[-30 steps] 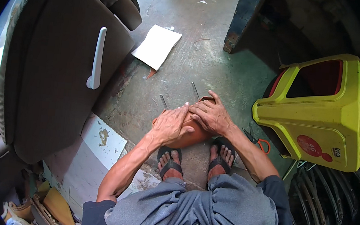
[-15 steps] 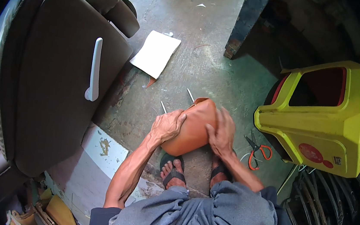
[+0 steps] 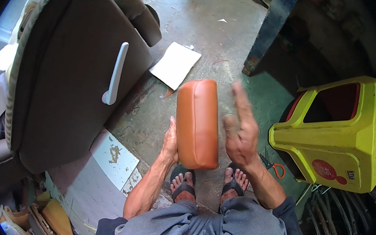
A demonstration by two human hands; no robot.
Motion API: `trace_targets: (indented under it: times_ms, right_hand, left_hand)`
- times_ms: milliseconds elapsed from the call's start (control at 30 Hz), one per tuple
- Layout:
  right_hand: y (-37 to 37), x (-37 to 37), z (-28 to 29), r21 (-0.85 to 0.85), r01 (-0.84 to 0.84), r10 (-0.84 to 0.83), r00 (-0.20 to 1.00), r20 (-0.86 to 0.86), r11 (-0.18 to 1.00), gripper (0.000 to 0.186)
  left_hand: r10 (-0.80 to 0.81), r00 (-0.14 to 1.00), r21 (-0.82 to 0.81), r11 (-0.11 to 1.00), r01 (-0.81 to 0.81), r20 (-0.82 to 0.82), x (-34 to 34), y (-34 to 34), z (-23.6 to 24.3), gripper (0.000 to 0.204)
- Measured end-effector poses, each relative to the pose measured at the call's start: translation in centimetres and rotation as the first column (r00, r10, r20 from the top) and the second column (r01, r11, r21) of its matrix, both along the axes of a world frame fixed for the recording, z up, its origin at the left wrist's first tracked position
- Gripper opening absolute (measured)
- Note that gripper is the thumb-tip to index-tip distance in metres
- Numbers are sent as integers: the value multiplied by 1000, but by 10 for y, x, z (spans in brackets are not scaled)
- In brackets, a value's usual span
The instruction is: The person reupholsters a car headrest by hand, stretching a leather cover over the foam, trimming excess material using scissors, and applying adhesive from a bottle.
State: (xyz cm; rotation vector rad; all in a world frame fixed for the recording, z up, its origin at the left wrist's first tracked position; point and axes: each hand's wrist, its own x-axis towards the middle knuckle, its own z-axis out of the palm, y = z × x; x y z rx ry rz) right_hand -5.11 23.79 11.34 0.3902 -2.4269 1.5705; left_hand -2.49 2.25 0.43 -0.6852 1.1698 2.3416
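A tan-orange, leather-covered padded cushion (image 3: 197,125) with seams along its length stands roughly upright in front of my feet. My left hand (image 3: 171,141) grips its lower left side, thumb up along the edge and the other fingers hidden behind it. My right hand (image 3: 242,134) is just off the cushion's right side, fingers stretched out and somewhat blurred by motion, holding nothing. Orange-handled scissors (image 3: 278,170) lie on the floor beyond my right wrist, partly covered by it.
On the left stands a large dark brown upholstered seat (image 3: 70,70) with a pale lever (image 3: 118,74). White folded sheet material (image 3: 175,65) lies ahead on the floor. A yellow plastic stool (image 3: 331,131) lies on its side at right, near dark metal bars (image 3: 330,217). A blue post (image 3: 270,35) stands ahead.
The cushion has been turned more upright, and its white rods no longer show. My right hand has come away from it. My left hand has shifted to its lower side.
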Motion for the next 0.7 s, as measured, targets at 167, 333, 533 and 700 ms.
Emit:
trace_targets:
  times_ms: [167,333,533,700]
  right_hand:
    - [-45,22,-2,386,-244,242,969,54,890,80]
    - [-51,21,-12,-231,-317,369,899,235,920,76]
    - [-35,45,-23,-164,-370,400,890,220,914,77]
    - [-18,34,-36,-338,107,7,948,319,935,68]
  left_hand:
    - [194,975,102,978,-184,-105,4,5,-2,60]
    - [144,963,70,989,-132,-226,36,-29,-49,60]
    - [189,967,224,963,-149,-172,28,-10,15,55]
    - [179,970,284,950,-127,-163,34,-9,32,51]
